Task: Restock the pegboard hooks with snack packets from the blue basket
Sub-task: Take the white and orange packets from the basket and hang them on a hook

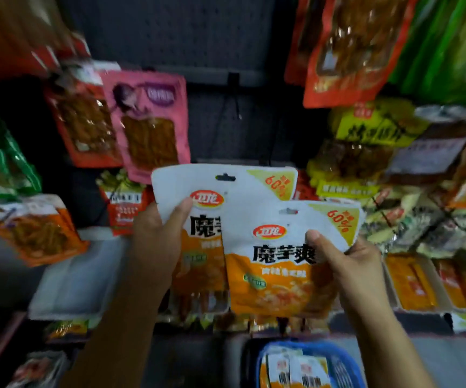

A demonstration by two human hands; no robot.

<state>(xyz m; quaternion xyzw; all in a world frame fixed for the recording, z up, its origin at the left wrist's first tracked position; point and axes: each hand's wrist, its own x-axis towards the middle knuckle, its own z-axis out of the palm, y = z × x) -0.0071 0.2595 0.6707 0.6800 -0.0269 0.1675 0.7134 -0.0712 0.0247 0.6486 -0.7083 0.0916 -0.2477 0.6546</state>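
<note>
The left hand (156,236) gripped a white-and-orange snack packet (198,219) at its left edge, thumb pressed over the front just beside the red oval logo. The right hand (346,264) pinched a second, matching packet (282,261) by its right side, thumb on the white upper face. This second packet lay nearer and overlapped the right half of the first, hiding part of its black lettering. Both were held upright in front of the dark pegboard (175,32), below a bare black hook (236,93).

Each packet carried a yellow corner flash reading "60%" and large black Chinese characters; the smaller print was too blurred to read.

Far left of the hook hung a pink packet (150,121) with a clear window, overlapping a red packet (83,127) beside it. To the upper right hung a red-orange packet (346,49), with yellow packets (366,127) under it. Orange packets in trays (411,284) sat low at the right.

Near the bottom edge, the blue basket (349,357) held more of the same white-and-orange packets.
</note>
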